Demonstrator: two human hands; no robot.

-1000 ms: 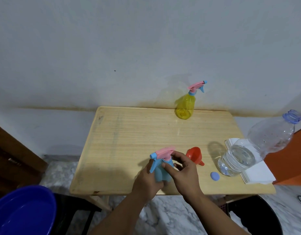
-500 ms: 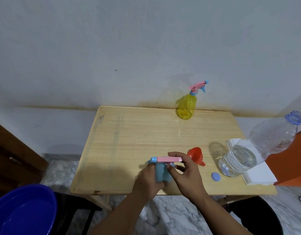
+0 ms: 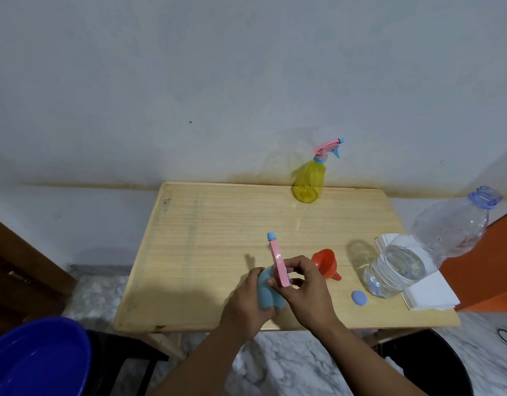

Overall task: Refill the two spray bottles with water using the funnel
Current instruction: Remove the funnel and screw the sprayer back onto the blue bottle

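A blue spray bottle (image 3: 268, 292) stands near the front edge of the wooden table (image 3: 206, 241). My left hand (image 3: 246, 302) grips its body. My right hand (image 3: 305, 287) pinches its pink spray head (image 3: 278, 262), whose blue nozzle points away from me. An orange funnel (image 3: 325, 262) lies on its side just right of my right hand. A yellow spray bottle (image 3: 309, 180) with a pink head stands at the table's back edge. A large clear water bottle (image 3: 417, 254), uncapped, stands at the right, part full.
A small blue cap (image 3: 359, 297) lies on the table before the water bottle. White napkins (image 3: 429, 292) lie under and behind that bottle. A blue basin (image 3: 32, 364) sits at the lower left, a black bin (image 3: 435, 364) at the lower right. The wall is close behind.
My right hand has turned the pink spray head on the blue bottle: its nozzle pointed left before and now points away from me. My left hand kept its grip on the body.
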